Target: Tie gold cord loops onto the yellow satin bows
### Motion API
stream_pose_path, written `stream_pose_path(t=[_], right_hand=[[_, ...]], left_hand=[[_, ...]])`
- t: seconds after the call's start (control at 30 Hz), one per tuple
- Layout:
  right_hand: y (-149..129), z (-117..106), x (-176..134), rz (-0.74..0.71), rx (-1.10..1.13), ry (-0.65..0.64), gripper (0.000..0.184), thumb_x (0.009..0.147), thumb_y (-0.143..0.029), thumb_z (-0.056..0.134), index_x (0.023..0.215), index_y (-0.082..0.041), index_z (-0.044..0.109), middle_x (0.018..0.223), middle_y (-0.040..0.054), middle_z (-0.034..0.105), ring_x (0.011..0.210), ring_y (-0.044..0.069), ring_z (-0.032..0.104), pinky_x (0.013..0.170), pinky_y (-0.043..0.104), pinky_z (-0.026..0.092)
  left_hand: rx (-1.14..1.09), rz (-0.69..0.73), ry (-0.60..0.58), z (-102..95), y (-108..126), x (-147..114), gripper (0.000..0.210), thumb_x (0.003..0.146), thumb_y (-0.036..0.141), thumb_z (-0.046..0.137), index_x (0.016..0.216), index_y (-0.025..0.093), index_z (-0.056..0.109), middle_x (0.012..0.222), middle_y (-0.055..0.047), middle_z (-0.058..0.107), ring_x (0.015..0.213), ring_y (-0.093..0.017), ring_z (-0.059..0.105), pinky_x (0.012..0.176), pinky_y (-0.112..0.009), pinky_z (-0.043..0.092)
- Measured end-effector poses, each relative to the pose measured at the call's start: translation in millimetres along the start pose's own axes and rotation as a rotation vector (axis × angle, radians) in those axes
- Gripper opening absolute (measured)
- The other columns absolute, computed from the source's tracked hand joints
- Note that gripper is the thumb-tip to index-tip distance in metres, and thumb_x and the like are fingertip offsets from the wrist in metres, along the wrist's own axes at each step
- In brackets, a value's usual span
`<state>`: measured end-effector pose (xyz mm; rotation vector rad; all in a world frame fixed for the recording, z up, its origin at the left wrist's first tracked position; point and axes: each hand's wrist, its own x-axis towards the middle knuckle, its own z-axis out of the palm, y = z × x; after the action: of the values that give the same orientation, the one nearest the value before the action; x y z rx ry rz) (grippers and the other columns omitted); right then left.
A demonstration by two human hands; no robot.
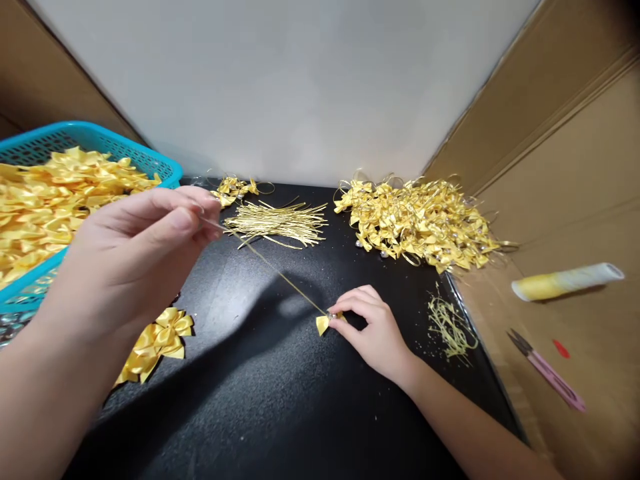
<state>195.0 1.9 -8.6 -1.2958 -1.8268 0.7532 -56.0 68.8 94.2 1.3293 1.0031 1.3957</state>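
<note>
Here's my view down the head camera: the left hand [135, 247] is up high, thumb and fingers pinched close on the end of a thin gold cord [280, 275]. That cord runs straight and taut, slanting down to the right hand [377, 333], low over the black worktop [300, 413]. And there's the small yellow bow [323, 325], gripped between the right thumb and fingertips, one loop poking out, a tiny shiny bead [333, 316] beside it!

Looking left, I see more bows [167, 333] on the worktop beneath the left wrist, and a blue basket [150, 158] heaped with yellow ones. Mid-back, a loose bundle of gold cords [280, 223]; to its right, a big pile of corded bows [420, 223]. Cord scraps [450, 327] lie near the right edge, and out on the cardboard [600, 220] sit pink-handled snips [550, 377] near a pale-and-yellow tube [567, 281].
</note>
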Motion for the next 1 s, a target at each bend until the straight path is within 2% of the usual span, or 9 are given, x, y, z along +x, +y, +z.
stream_pose_path(t=[0.17, 0.23, 0.3, 0.4, 0.5, 0.57, 0.67, 0.83, 1.0], right_hand=[[-1.3, -1.0, 1.0, 0.0, -0.029, -0.025, 0.012, 0.075, -0.013, 0.073, 0.082, -0.023, 0.071, 0.084, 0.0037, 0.071, 0.087, 0.021, 0.059, 0.08, 0.037, 0.049], [-3.7, -3.9, 1.6, -0.022, -0.006, 0.017, 0.016, 0.073, -0.014, 0.074, 0.086, -0.023, 0.071, 0.089, 0.0046, 0.07, 0.09, 0.022, 0.06, 0.082, 0.038, 0.048], [-9.1, -8.1, 1.3, -0.063, 0.048, 0.069, 0.02, 0.073, -0.015, 0.075, 0.091, -0.024, 0.07, 0.093, 0.0055, 0.071, 0.093, 0.022, 0.06, 0.084, 0.039, 0.048], [-22.6, -14.5, -1.4, -0.156, 0.177, 0.026, 0.02, 0.076, -0.022, 0.075, 0.096, -0.024, 0.07, 0.096, 0.0063, 0.072, 0.094, 0.022, 0.062, 0.086, 0.039, 0.048], [-36.7, -17.8, -4.8, -0.222, 0.287, -0.067, 0.007, 0.083, -0.03, 0.07, 0.087, -0.024, 0.071, 0.086, 0.0053, 0.073, 0.084, 0.021, 0.064, 0.08, 0.038, 0.05], [-42.1, -18.8, -5.7, -0.236, 0.322, -0.064, 0.014, 0.088, -0.032, 0.064, 0.079, -0.024, 0.071, 0.076, 0.0043, 0.072, 0.076, 0.019, 0.064, 0.075, 0.037, 0.051], [-42.3, -21.3, -4.5, -0.219, 0.327, -0.045, 0.021, 0.091, -0.035, 0.058, 0.08, -0.023, 0.072, 0.072, 0.0046, 0.071, 0.072, 0.019, 0.063, 0.073, 0.037, 0.05], [-38.0, -27.0, -1.8, -0.211, 0.227, -0.161, 0.034, 0.098, -0.035, 0.044, 0.079, -0.02, 0.067, 0.068, 0.0037, 0.066, 0.065, 0.016, 0.059, 0.073, 0.035, 0.046], [-39.4, -30.0, 1.3, -0.151, 0.211, -0.098, 0.021, 0.094, -0.023, 0.05, 0.079, -0.02, 0.064, 0.068, 0.0016, 0.066, 0.065, 0.014, 0.06, 0.07, 0.03, 0.046]], left_hand=[[0.009, -0.052, 0.11, 3.2, -1.0, -0.4, 0.022, 0.062, 0.048, 0.084, 0.071, 0.033, 0.072, 0.08, 0.014, 0.067, 0.078, -0.011, 0.053, 0.077, -0.032, 0.04], [0.04, -0.02, 0.064, 9.0, 0.1, -6.4, 0.02, 0.064, 0.044, 0.083, 0.068, 0.028, 0.071, 0.077, 0.009, 0.066, 0.075, -0.011, 0.053, 0.075, -0.03, 0.043], [0.111, 0.029, -0.094, 18.4, 1.4, -17.2, 0.014, 0.073, 0.033, 0.079, 0.067, 0.024, 0.07, 0.077, 0.006, 0.066, 0.075, -0.011, 0.056, 0.072, -0.026, 0.045], [0.263, 0.041, -0.474, 36.4, 1.1, -38.0, 0.007, 0.081, 0.022, 0.071, 0.075, 0.025, 0.073, 0.08, 0.002, 0.069, 0.074, -0.013, 0.061, 0.069, -0.026, 0.048], [0.346, 0.141, -0.592, 51.8, -3.8, -53.5, 0.008, 0.08, 0.019, 0.072, 0.079, 0.026, 0.074, 0.085, 0.001, 0.071, 0.079, -0.015, 0.063, 0.074, -0.027, 0.048], [0.353, 0.171, -0.602, 57.5, -8.8, -57.8, 0.008, 0.08, 0.019, 0.072, 0.08, 0.026, 0.074, 0.088, 0.0, 0.071, 0.082, -0.015, 0.063, 0.077, -0.027, 0.048], [0.348, 0.172, -0.581, 59.7, -16.5, -57.2, 0.007, 0.082, 0.02, 0.069, 0.083, 0.025, 0.074, 0.093, -0.001, 0.07, 0.086, -0.016, 0.062, 0.08, -0.027, 0.047], [0.352, 0.157, -0.572, 58.9, -24.5, -51.1, 0.013, 0.087, 0.022, 0.064, 0.078, 0.021, 0.072, 0.077, -0.001, 0.07, 0.076, -0.015, 0.062, 0.077, -0.028, 0.046], [0.465, 0.241, -0.524, 58.2, -23.2, -47.1, 0.011, 0.088, 0.02, 0.061, 0.08, 0.021, 0.069, 0.083, -0.002, 0.069, 0.082, -0.016, 0.06, 0.078, -0.029, 0.045]])
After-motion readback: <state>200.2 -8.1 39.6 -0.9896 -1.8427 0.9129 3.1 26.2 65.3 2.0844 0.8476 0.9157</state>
